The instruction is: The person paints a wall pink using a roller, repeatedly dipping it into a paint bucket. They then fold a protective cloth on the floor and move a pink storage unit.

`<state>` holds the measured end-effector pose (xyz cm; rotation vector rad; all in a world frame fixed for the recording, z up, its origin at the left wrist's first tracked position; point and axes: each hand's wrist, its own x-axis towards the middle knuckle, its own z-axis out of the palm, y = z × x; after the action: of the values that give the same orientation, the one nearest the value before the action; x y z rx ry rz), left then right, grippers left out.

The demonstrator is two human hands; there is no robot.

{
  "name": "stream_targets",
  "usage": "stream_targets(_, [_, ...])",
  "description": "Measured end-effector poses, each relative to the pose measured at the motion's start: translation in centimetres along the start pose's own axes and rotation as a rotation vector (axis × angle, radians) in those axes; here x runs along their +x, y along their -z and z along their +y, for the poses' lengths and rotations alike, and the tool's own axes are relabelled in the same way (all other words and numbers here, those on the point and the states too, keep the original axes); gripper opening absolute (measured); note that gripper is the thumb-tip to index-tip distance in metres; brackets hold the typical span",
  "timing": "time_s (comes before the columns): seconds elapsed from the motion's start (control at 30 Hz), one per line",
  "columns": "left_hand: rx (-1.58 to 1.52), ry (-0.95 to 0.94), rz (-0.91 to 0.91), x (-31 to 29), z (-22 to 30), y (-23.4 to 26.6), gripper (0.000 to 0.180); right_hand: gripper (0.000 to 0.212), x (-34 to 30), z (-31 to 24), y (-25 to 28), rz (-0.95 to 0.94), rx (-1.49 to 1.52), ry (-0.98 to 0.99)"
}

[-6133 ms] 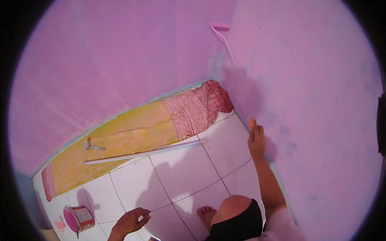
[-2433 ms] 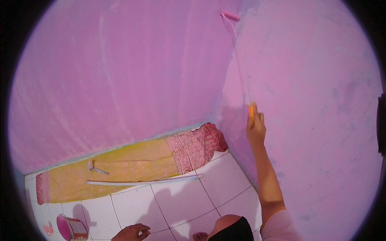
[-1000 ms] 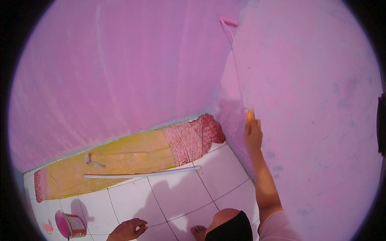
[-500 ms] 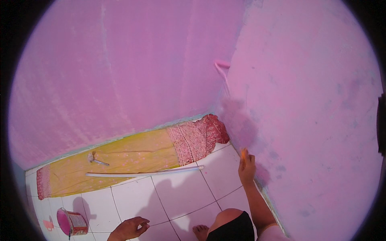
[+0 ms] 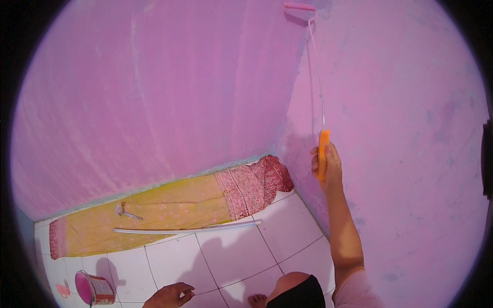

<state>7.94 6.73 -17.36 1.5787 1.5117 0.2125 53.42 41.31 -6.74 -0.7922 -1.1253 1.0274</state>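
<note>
My right hand (image 5: 333, 161) grips the orange handle of a paint roller (image 5: 323, 141). From the handle its long thin metal rod runs up to a pink roller sleeve (image 5: 299, 6). That sleeve is at the top of the corner, where the left wall (image 5: 179, 87) meets the paler right wall (image 5: 400, 128). My left hand (image 5: 172, 296) hangs low over the floor, loosely curled and holding nothing, with a gap between thumb and fingers.
On the white tiled floor (image 5: 236, 262), a yellow and red patterned cloth (image 5: 169, 200) lies along the left wall. A small brush (image 5: 131, 213) and a long pale rod (image 5: 187, 229) rest there. A paint bucket (image 5: 100, 288) with pink paint stands at lower left.
My right hand has risen along the corner with the paint roller, whose sleeve has moved from mid-corner to near the top of the view. My left hand has barely shifted.
</note>
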Motion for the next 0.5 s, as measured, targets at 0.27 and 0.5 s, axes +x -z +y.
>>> stream_targets(0.27, [0.014,-0.115,0.018,0.4,-0.8,-0.2,0.026,0.04,7.8,-2.0,0.4,-0.18,0.195,0.02])
stream_targets(0.5, [0.02,-0.132,0.012,0.9,-1.3,-0.1,0.025,0.047,2.6,6.6,4.3,0.17,-0.375,-0.137])
